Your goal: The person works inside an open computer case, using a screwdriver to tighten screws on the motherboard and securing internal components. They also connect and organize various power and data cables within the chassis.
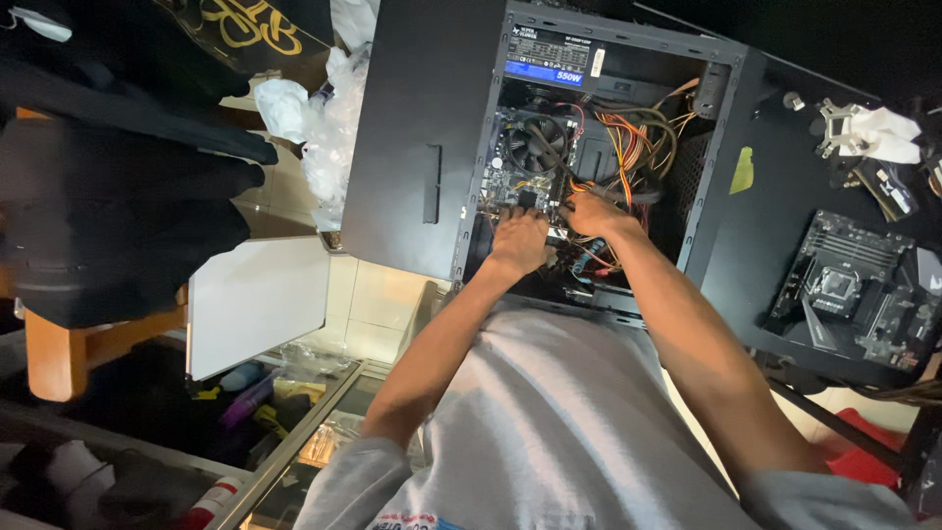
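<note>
Both deep in the open PC case (422, 147) on the black surface (785, 236): left hand (518, 241) pressing curled on the motherboard (520, 177), right hand (592, 212) gripping cables (628, 147). Best kept clear of the fan (535, 142), pulling gently.

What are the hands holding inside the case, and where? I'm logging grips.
Cannot be told: left hand and right hand reach among cables over the motherboard.
</note>
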